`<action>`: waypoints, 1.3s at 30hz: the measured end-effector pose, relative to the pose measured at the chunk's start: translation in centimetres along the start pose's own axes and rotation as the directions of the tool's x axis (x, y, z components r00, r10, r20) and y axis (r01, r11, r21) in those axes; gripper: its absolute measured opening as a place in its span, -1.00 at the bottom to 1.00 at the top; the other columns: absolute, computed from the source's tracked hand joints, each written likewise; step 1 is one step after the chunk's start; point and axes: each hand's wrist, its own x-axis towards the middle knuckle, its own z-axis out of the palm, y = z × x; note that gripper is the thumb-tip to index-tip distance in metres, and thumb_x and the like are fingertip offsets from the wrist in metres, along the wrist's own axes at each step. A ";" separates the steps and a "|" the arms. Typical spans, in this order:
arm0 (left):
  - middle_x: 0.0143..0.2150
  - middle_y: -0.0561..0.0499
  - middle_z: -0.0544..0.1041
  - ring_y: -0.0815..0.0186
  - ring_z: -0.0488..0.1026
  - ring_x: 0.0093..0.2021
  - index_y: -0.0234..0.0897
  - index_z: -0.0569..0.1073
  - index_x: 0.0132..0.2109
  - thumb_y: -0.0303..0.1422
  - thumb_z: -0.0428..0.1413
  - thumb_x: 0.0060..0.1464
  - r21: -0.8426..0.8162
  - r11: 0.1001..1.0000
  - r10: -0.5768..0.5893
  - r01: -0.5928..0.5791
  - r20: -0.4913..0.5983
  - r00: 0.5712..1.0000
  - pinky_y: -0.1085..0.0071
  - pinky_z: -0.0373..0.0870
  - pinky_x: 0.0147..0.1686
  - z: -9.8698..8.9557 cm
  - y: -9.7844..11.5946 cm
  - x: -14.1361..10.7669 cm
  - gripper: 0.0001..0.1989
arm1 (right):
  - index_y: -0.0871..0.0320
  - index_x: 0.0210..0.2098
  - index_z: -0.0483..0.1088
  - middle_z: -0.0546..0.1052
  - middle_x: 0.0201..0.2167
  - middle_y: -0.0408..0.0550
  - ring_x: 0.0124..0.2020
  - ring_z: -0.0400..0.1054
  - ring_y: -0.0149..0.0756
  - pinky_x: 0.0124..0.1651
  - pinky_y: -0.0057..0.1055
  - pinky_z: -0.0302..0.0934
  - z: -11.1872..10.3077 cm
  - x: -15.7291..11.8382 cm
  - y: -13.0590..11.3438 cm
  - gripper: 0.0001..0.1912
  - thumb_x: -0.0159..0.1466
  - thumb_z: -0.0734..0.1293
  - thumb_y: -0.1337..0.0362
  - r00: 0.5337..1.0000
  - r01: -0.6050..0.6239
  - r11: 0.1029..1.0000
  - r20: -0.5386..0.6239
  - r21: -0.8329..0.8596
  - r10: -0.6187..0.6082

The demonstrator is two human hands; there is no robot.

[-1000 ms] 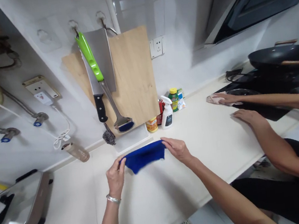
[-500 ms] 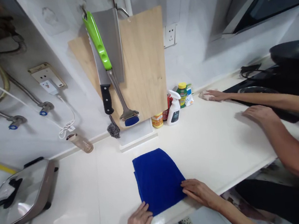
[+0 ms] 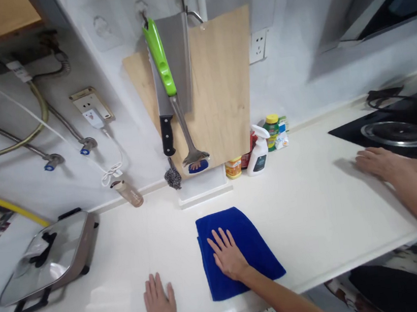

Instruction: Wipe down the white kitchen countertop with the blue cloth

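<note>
A folded blue cloth point(image 3: 248, 238) lies flat on the white counter point(image 3: 307, 204) near its front edge. My right hand point(image 3: 227, 256) rests palm down on the cloth's middle, its fingers spread. To the left of the cloth, my left hand point(image 3: 160, 303) lies flat on the bare counter with its fingers stretched out and a watch or bracelet at the wrist. Neither hand grips anything.
An electric pan with a glass lid point(image 3: 52, 253) stands at the left. Along the wall are a small brown bottle point(image 3: 128, 194), a spray bottle point(image 3: 258, 152) and a hanging cutting board point(image 3: 226, 87). Another person's hand point(image 3: 382, 164) rests by the stove point(image 3: 401, 133) at the right.
My right hand has gone from the cloth's right corner onto its middle. My left hand has let go of the near left corner and moved left. The other person's far arm has drawn back.
</note>
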 end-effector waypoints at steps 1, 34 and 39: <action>0.44 -0.26 0.15 0.01 -0.04 0.47 -0.43 0.21 0.35 -0.10 -0.22 0.28 0.003 1.000 0.007 -0.007 -0.009 1.000 -0.03 -0.04 0.41 0.3 -0.2 -0.1 -0.34 | 0.06 0.39 0.03 -0.08 0.46 0.09 0.46 -0.30 0.17 0.41 0.24 -0.17 0.2 -0.2 0.0 -0.38 0.39 0.16 0.11 1.000 0.008 1.000 0.009 -0.002 -0.008; 0.46 -0.37 0.04 -0.24 -0.08 0.45 -0.24 0.23 0.35 0.00 -0.22 0.23 0.028 0.976 -0.218 0.218 0.012 0.976 -0.20 -0.08 0.33 -0.7 0.4 4.9 -0.32 | -0.16 0.41 -0.12 -0.05 0.46 -0.13 0.45 -0.22 0.12 0.37 0.34 -0.15 -3.4 -3.8 5.4 -0.37 0.40 0.12 0.13 0.997 -0.026 0.999 0.074 -0.044 0.029; 0.44 -0.37 0.08 -0.22 -0.08 0.45 -0.23 0.27 0.33 -0.01 -0.26 0.23 0.030 0.981 -0.189 0.191 -0.049 0.981 -0.19 -0.02 0.31 -0.1 0.3 4.7 -0.33 | -0.18 0.41 -0.11 0.01 0.44 -0.16 0.44 -0.14 0.03 0.38 0.23 -0.06 -5.0 -7.2 11.0 -0.41 0.42 0.09 0.09 0.997 -0.063 0.989 0.030 -0.135 0.067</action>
